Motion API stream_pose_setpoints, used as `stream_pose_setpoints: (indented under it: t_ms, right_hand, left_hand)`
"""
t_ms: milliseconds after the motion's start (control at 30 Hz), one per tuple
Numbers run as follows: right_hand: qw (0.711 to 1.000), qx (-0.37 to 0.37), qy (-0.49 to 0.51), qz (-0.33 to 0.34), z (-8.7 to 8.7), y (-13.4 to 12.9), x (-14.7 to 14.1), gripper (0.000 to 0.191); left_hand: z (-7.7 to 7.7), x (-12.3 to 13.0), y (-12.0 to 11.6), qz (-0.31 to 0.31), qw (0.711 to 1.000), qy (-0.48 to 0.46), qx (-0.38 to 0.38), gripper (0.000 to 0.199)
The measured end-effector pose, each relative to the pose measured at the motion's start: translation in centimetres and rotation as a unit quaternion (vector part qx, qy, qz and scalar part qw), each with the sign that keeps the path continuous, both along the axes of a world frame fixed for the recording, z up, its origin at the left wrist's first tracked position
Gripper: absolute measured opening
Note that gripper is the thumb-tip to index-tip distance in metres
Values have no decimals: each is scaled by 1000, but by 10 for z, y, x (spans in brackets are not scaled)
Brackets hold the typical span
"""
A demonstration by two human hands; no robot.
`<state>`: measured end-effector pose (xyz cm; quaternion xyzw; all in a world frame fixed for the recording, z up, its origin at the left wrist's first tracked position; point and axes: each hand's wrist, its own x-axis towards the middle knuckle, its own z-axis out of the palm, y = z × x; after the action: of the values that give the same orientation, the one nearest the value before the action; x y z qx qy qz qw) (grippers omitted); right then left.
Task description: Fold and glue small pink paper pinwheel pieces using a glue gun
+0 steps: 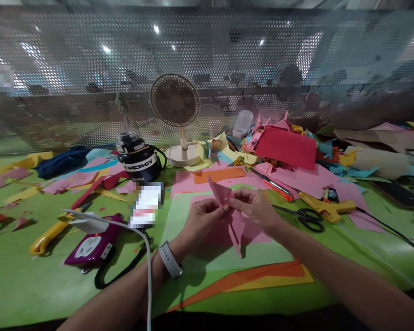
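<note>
Green bench (pixel 27 294) | left hand (pixel 203 219), right hand (pixel 258 208): pinching pink paper (pixel 237 228) centrally, apparently to steady its folds | scissors (pixel 307 219) at right, likely for easy reach

Green table (pixel 27 292) with objects in place.
Bore a yellow-handled tool (pixel 41 240) and a purple device (pixel 95 246) at left; held a black bottle (pixel 141 171) and a beige fan (pixel 176 110) toward the back; carried a pale green sheet (pixel 207 263) at centre, black scissors (pixel 299 213) to its right.
</note>
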<state>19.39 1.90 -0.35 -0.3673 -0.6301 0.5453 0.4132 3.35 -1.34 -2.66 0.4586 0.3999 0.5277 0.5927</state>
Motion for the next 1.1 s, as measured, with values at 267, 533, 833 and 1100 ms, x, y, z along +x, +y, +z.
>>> stream_pose_setpoints:
  t_ms: [267,533,833,1100]
  right_hand:
    - [1000,-21,6,0,1,-1,-1,31]
    - [999,-31,9,-3,-1,1,-1,33]
    - [998,-63,21,-2,1,0,0,33]
    - [995,-84,-5,48,8,8,17,24]
  left_hand:
    - [2,0,0,-3,1000,9,8,30]
    - [1,-1,0,-11,1000,15,7,28]
    - [4,-3,1,-34,999,38,8,31]
    - [18,-13,0,-95,994,49,-11,27]
